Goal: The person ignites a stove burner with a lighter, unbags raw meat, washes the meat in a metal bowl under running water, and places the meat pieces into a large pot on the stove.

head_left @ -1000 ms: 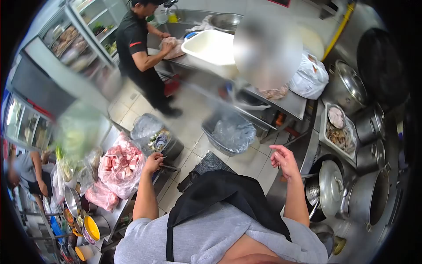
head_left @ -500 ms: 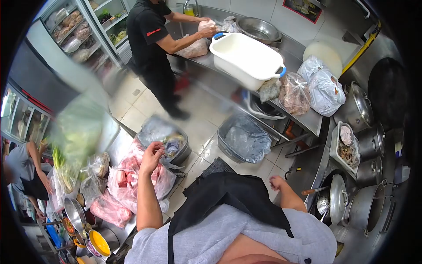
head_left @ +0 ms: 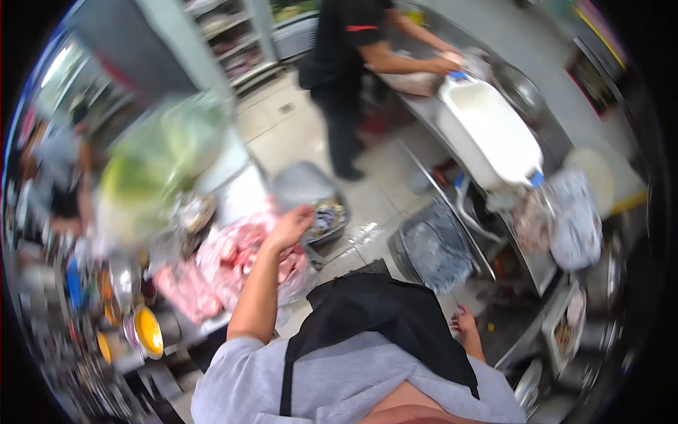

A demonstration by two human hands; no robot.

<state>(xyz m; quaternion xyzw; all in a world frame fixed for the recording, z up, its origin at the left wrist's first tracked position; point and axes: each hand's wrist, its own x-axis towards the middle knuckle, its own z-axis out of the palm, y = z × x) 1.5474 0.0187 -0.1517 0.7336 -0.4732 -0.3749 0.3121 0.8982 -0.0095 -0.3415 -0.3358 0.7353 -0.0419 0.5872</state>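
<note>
My left hand (head_left: 291,227) hangs in the air above the edge of a plastic bag of raw pink meat (head_left: 244,247). It appears empty, its fingers loosely bent and somewhat blurred. Just beyond it, on the floor, stands a grey bin (head_left: 304,185) with scraps inside. My right hand (head_left: 463,320) is low at my side with its fingers apart and nothing in them. A second grey bin (head_left: 432,244), lined with clear plastic, is the nearest thing in front of that hand.
A person in black (head_left: 339,78) works at the steel counter, near a white tub (head_left: 489,131) and bagged food (head_left: 575,219). At left are a blurred bag of greens (head_left: 159,166), another meat package (head_left: 187,290) and a yellow-filled pot (head_left: 148,331). Another person (head_left: 63,166) stands far left.
My view has turned, so the co-worker, tub and bins sit further right in the picture. My left hand has lowered slightly toward the meat bag. Both hands stay empty.
</note>
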